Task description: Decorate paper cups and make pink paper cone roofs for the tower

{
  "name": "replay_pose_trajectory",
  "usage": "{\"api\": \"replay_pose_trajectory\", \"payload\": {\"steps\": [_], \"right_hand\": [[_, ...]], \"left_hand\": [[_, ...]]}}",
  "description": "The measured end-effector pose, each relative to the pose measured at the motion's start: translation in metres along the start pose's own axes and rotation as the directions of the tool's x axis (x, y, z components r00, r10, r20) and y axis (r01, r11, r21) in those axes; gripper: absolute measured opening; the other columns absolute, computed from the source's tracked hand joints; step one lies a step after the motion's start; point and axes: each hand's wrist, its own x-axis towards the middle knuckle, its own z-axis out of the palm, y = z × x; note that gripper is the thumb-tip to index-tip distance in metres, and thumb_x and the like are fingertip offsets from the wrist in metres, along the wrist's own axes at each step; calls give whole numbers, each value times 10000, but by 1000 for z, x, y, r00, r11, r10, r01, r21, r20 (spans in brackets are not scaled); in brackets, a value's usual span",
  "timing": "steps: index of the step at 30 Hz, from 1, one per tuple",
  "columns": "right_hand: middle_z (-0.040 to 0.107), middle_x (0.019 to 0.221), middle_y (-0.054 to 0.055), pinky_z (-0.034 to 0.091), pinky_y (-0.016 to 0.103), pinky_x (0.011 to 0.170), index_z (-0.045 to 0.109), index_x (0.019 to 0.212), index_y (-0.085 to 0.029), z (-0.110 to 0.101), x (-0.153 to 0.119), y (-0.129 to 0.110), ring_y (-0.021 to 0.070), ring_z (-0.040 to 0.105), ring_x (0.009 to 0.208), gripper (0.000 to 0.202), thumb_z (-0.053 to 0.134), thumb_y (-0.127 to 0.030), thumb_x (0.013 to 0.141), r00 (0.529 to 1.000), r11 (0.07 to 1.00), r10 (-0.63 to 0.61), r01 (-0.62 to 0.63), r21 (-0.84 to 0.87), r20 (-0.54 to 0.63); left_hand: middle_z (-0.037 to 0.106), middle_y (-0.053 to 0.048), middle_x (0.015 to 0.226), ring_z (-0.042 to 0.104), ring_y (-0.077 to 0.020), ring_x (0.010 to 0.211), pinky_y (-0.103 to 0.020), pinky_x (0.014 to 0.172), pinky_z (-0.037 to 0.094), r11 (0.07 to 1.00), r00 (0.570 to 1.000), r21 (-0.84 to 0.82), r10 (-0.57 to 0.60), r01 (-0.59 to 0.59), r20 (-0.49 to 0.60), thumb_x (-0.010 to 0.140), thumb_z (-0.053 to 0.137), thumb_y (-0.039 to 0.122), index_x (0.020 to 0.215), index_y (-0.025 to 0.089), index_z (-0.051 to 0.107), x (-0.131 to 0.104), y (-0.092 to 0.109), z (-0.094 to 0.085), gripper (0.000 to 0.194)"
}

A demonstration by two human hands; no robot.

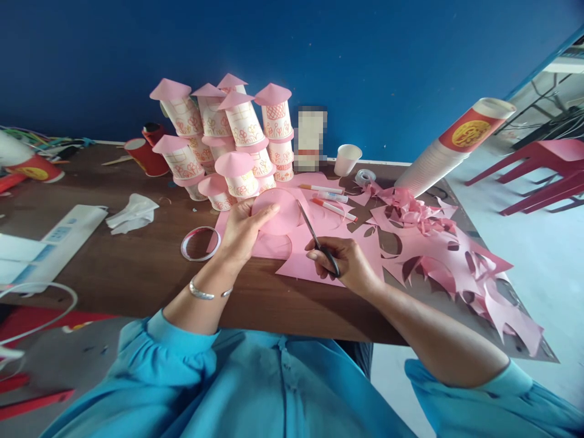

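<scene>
Pinched between the thumb and fingers of my left hand (249,228) is a round pink paper disc (280,216), held above the table. My right hand (340,261) grips a pair of scissors (312,230) by the dark handles. Their blades point up and away, with the tips by the disc's right edge; whether they touch it I cannot tell. Pink paper sheets (319,255) lie under both hands, one with a round outline on it. Just behind the disc stand paper-cup towers (246,125) with pink cone roofs and red drawings.
Markers (335,208), a white cup (348,160) and a clear tape roll (365,176) lie behind the scissors. Pink offcuts (456,255) cover the right side beside a tall leaning cup stack (442,155). A larger tape roll (201,244) and crumpled tissue (133,214) are at left.
</scene>
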Motion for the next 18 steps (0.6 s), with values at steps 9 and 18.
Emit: {"api": "replay_pose_trajectory", "payload": {"steps": [9,18], "right_hand": [[582,526,-37,356,220,449,681,842,-177,-1,1,0,89,492,474,508,748,-680,878,1000,1000,-9,10,-15,6],[592,533,-33,352,219,456,671,822,-178,-2,-3,-6,86,488,480,477,718,-643,918,1000,999,-7,8,-42,19]], "left_hand": [[687,-2,730,605,-168,716,-311,712,507,998,1000,61,-17,15,21,763,851,375,695,191,697,0,3,-2,250],[704,-2,739,628,-178,738,-317,726,545,1000,999,3,-9,10,-42,729,879,387,746,189,723,0,7,2,252]]}}
